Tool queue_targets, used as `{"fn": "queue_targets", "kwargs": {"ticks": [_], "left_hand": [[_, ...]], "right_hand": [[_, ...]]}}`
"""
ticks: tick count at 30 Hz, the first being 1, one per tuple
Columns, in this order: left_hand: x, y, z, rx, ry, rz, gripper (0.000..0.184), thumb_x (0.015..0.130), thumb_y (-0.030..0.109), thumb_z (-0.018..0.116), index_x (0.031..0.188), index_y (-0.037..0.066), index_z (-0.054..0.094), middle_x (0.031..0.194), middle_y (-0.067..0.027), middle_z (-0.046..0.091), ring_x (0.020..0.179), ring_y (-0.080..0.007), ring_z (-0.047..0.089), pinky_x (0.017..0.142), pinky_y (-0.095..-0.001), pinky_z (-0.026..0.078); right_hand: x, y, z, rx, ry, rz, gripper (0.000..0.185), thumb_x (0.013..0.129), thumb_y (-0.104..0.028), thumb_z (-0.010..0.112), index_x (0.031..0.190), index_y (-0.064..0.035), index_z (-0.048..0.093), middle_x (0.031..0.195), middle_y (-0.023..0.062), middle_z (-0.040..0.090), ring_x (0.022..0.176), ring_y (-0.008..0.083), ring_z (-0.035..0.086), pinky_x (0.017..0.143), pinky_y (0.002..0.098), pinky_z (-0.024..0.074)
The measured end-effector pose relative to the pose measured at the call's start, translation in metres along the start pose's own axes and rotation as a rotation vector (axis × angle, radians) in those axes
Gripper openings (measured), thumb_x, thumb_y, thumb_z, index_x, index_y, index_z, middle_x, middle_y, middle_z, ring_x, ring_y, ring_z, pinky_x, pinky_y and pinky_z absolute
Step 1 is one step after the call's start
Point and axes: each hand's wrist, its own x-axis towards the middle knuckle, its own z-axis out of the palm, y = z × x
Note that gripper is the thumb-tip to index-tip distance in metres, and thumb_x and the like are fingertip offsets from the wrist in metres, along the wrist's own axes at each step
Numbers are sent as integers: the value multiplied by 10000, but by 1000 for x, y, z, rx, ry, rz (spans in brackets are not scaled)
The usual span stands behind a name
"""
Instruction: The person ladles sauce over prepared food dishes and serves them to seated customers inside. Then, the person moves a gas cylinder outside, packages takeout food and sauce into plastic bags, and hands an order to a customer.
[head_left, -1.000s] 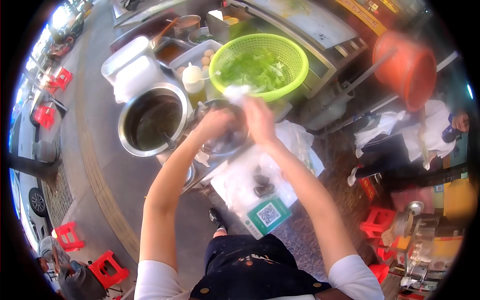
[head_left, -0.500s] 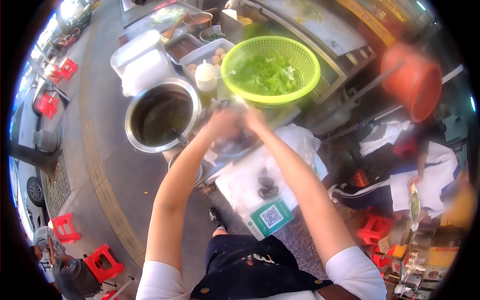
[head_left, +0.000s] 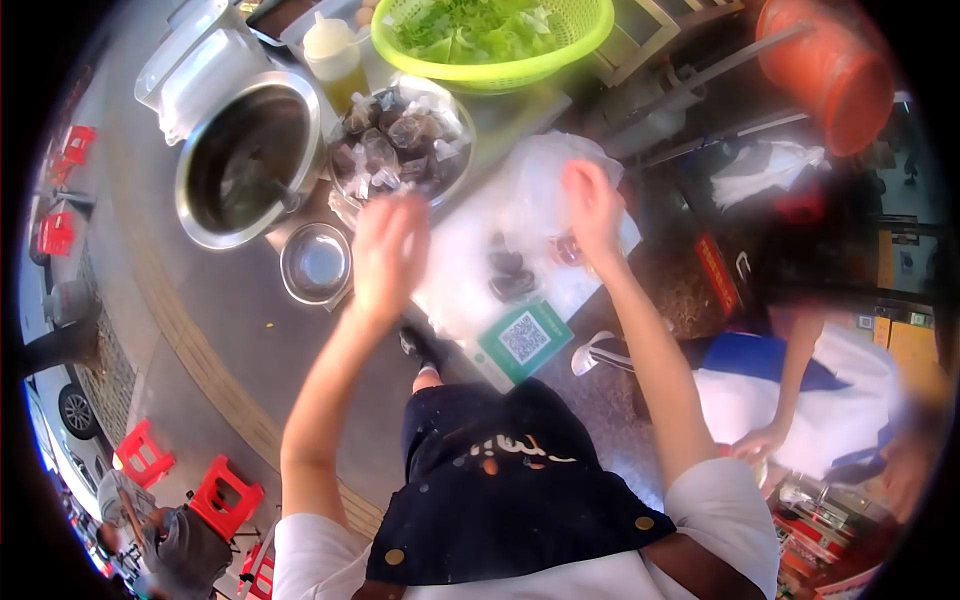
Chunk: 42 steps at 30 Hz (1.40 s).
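Note:
A bowl holds several dark lumps in knotted clear plastic. Just below its near rim is my left hand, blurred, its fingers loosely bent and nothing visible in them. My right hand hovers by crumpled clear plastic bags on the right of the white tabletop. Its fingers are half curled with the thumb apart, and I see nothing held. Between my hands lie small dark objects, beside a green card with a QR code.
Left of the bowl stand a large steel pot of dark liquid and a small steel bowl. Behind are a squeeze bottle and a green basket of lettuce. A person in white and blue is at the right.
Both hands have come out of the bowl and moved apart, the left toward me, the right over to the plastic bags. The view has tilted down, so the pot and basket sit higher.

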Motion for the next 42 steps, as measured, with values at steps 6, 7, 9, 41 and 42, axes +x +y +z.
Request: {"fn": "queue_targets", "kwargs": {"ticks": [6, 7, 9, 41, 42], "left_hand": [[-140, 25, 65, 131, -321, -344, 291, 764, 61, 681, 1047, 128, 669, 1307, -182, 435, 1197, -386, 425, 937, -448, 397], [-149, 19, 78, 140, -362, -462, 346, 765, 60, 681, 1100, 144, 662, 1358, -229, 370, 1271, -422, 347, 1014, -487, 352], [-178, -17, 107, 69, -423, -669, 545, 738, -25, 610, 1252, 151, 567, 1305, -301, 405, 1229, -458, 410, 1003, -494, 383], [-226, 119, 174, 73, -863, -360, 287, 800, 108, 596, 1084, 70, 571, 1080, -182, 485, 971, -357, 539, 829, -465, 464], [-246, 119, 188, 107, -905, -414, 397, 779, 162, 645, 1154, 83, 540, 1129, -189, 470, 1040, -367, 514, 837, -492, 467]], "right_hand": [[-130, 86, -63, 12, 261, 464, 94, 963, -102, 531, 980, -32, 592, 792, 52, 643, 691, 104, 612, 587, 238, 500], [-146, 99, -65, 54, 219, 545, 96, 960, -111, 539, 980, -34, 592, 774, 53, 641, 665, 109, 611, 564, 244, 499], [-171, 122, -65, 55, 166, 637, 111, 944, -136, 566, 965, -32, 598, 727, 62, 636, 603, 124, 609, 508, 266, 498], [-109, 255, -115, -226, -169, 599, 257, 737, -202, 735, 908, -41, 632, 846, 149, 678, 790, 277, 664, 730, 360, 518], [-107, 254, -117, -200, -174, 606, 261, 736, -197, 736, 915, -37, 633, 841, 139, 681, 787, 256, 666, 727, 349, 518]]}}
